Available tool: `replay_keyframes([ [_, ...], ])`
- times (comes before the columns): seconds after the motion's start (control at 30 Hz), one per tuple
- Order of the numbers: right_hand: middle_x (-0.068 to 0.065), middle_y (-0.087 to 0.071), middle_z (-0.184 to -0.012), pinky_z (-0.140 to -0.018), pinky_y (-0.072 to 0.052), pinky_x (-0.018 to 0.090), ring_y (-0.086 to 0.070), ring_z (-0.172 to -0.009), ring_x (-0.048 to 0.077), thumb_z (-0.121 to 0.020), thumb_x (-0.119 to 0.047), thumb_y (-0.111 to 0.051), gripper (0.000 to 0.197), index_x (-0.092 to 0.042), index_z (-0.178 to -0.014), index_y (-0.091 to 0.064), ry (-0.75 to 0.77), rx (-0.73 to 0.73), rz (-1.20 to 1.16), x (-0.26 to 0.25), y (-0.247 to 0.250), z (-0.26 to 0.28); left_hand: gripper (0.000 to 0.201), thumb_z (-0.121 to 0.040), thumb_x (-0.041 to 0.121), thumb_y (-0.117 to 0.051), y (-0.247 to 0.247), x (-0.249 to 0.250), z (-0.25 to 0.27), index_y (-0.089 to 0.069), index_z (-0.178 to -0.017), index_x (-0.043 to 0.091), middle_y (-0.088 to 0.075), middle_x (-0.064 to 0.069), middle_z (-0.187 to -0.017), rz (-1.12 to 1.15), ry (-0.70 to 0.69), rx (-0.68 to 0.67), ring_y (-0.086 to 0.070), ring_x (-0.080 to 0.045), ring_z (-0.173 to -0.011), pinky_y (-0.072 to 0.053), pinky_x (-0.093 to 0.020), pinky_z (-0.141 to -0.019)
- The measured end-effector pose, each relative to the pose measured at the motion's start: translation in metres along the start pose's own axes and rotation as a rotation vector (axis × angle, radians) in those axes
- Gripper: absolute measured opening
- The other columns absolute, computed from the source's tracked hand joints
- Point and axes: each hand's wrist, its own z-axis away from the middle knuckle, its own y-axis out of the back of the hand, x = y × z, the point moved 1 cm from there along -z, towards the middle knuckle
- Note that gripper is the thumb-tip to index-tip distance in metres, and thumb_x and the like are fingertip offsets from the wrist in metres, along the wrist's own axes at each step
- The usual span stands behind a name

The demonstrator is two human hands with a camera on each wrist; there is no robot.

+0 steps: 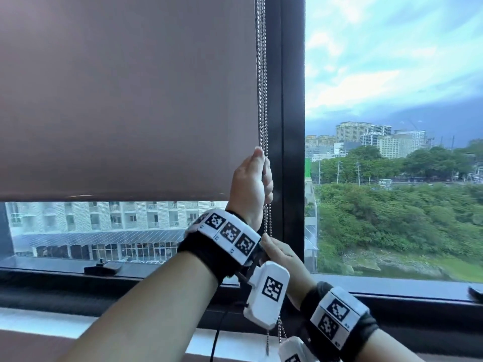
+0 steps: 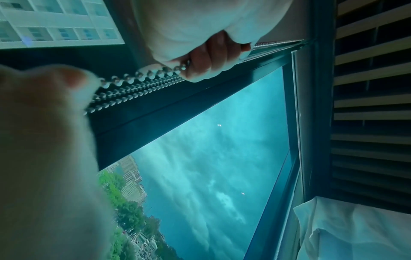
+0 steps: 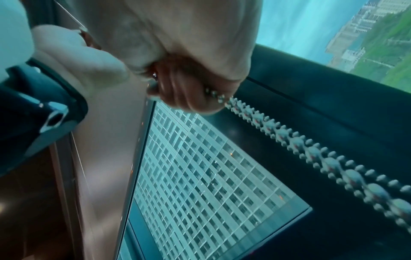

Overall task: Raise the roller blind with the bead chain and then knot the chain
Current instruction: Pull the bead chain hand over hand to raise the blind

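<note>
The brown roller blind (image 1: 125, 100) covers most of the left pane. Its bottom bar (image 1: 112, 197) hangs a little above the sill, so a strip of glass shows below. The metal bead chain (image 1: 262, 74) hangs in several strands along the blind's right edge. My left hand (image 1: 252, 184) is the upper one and grips the chain in a fist, thumb up; the left wrist view shows its fingers (image 2: 209, 59) curled round one strand (image 2: 142, 75). Just below, my right hand (image 1: 283, 254) grips the chain too. The right wrist view shows its curled fingers (image 3: 182, 95) with the chain (image 3: 311, 151) running down past the camera.
A dark window post (image 1: 292, 126) stands right behind the chain, with an uncovered pane to its right. A small dark object (image 1: 103, 269) lies on the sill (image 1: 392, 288). A chain end with a small weight (image 1: 268, 346) dangles below my wrists.
</note>
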Motion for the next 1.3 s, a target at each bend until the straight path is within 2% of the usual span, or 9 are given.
replay_keyframes([
  [0.17, -0.006, -0.063, -0.073, -0.076, -0.049, 0.038, -0.059, -0.071, 0.011, -0.084, -0.066, -0.031, 0.057, -0.017, -0.093, -0.06, 0.068, 0.068, 0.008, -0.044, 0.013, -0.012, 0.046, -0.1, 0.037, -0.032, 0.013, -0.018, 0.018, -0.037, -0.057, 0.022, -0.027, 0.009, -0.046, -0.037, 0.056, -0.03, -0.02, -0.008, -0.038, -0.02, -0.021, -0.037],
  [0.33, 0.02, -0.063, -0.108, -0.075, -0.053, 0.028, -0.062, -0.087, 0.018, -0.096, -0.045, -0.037, 0.044, -0.011, -0.117, -0.054, 0.218, 0.142, 0.056, -0.101, 0.015, -0.036, 0.04, -0.101, 0.033, -0.032, 0.019, -0.029, 0.043, -0.051, -0.071, 0.013, -0.034, 0.007, -0.048, -0.083, 0.104, -0.073, -0.025, -0.008, -0.038, -0.024, -0.021, -0.036],
  [0.5, 0.007, -0.061, -0.078, -0.06, -0.051, 0.029, -0.057, -0.062, 0.016, -0.098, -0.038, -0.04, 0.037, -0.009, -0.12, -0.047, 0.244, 0.07, 0.019, -0.143, 0.004, -0.048, 0.043, -0.1, 0.032, -0.033, 0.022, -0.036, 0.061, -0.037, -0.06, 0.018, -0.032, 0.005, -0.048, -0.157, 0.125, -0.097, -0.024, -0.01, -0.043, -0.02, -0.025, -0.045],
  [0.67, -0.004, -0.029, -0.052, -0.038, -0.019, 0.023, -0.021, -0.044, 0.012, -0.096, -0.052, -0.032, 0.044, -0.02, -0.067, -0.04, 0.149, 0.008, -0.139, -0.141, -0.002, -0.048, 0.041, -0.091, 0.05, -0.039, 0.041, -0.064, 0.086, -0.049, -0.082, 0.012, -0.051, -0.009, -0.067, -0.263, 0.287, -0.128, -0.049, -0.024, -0.061, -0.04, -0.033, -0.057],
  [0.83, -0.008, -0.02, -0.046, -0.037, -0.01, 0.02, -0.011, -0.041, 0.01, -0.096, -0.052, -0.032, 0.049, -0.024, -0.056, -0.026, 0.07, -0.027, -0.303, -0.116, -0.003, -0.041, 0.052, -0.088, 0.063, -0.028, 0.051, -0.071, 0.092, -0.055, -0.071, 0.021, -0.049, -0.001, -0.061, -0.212, 0.34, -0.26, -0.048, -0.016, -0.055, -0.037, -0.03, -0.056],
  [0.93, -0.008, -0.021, -0.044, -0.036, -0.009, 0.021, -0.011, -0.039, 0.01, -0.095, -0.051, -0.035, 0.049, -0.024, -0.055, -0.027, 0.023, -0.059, -0.384, -0.102, -0.006, -0.034, 0.077, -0.083, 0.069, -0.013, 0.054, -0.061, 0.072, -0.059, -0.113, 0.016, -0.067, -0.01, -0.103, -0.138, 0.304, -0.296, -0.064, -0.023, -0.094, -0.047, -0.039, -0.087],
  [1.0, -0.008, -0.022, -0.042, -0.035, -0.008, 0.02, -0.013, -0.036, 0.008, -0.095, -0.05, -0.036, 0.052, -0.024, -0.051, -0.031, -0.014, -0.06, -0.41, -0.089, -0.011, -0.027, 0.083, -0.083, 0.069, -0.009, 0.051, -0.043, 0.051, -0.05, -0.129, 0.013, -0.062, -0.012, -0.125, -0.089, 0.242, -0.321, -0.059, -0.022, -0.116, -0.043, -0.044, -0.1],
  [1.2, -0.009, -0.024, -0.044, -0.036, -0.008, 0.023, -0.013, -0.038, 0.009, -0.087, -0.056, -0.044, 0.048, -0.024, -0.053, -0.033, -0.07, -0.049, -0.36, -0.057, -0.016, -0.013, 0.054, -0.098, 0.049, -0.021, 0.031, 0.021, -0.003, -0.055, -0.114, 0.011, -0.068, -0.006, -0.086, 0.049, 0.112, -0.342, -0.069, -0.019, -0.078, -0.054, -0.029, -0.069],
  [1.3, -0.006, -0.026, -0.049, -0.048, -0.012, 0.033, -0.019, -0.045, 0.012, -0.091, -0.051, -0.042, 0.046, -0.022, -0.056, -0.033, -0.096, -0.005, -0.327, -0.043, -0.015, -0.012, 0.043, -0.099, 0.046, -0.029, 0.015, 0.035, -0.013, -0.059, -0.098, 0.015, -0.055, 0.003, -0.062, 0.064, 0.1, -0.259, -0.051, -0.008, -0.051, -0.04, -0.02, -0.047],
])
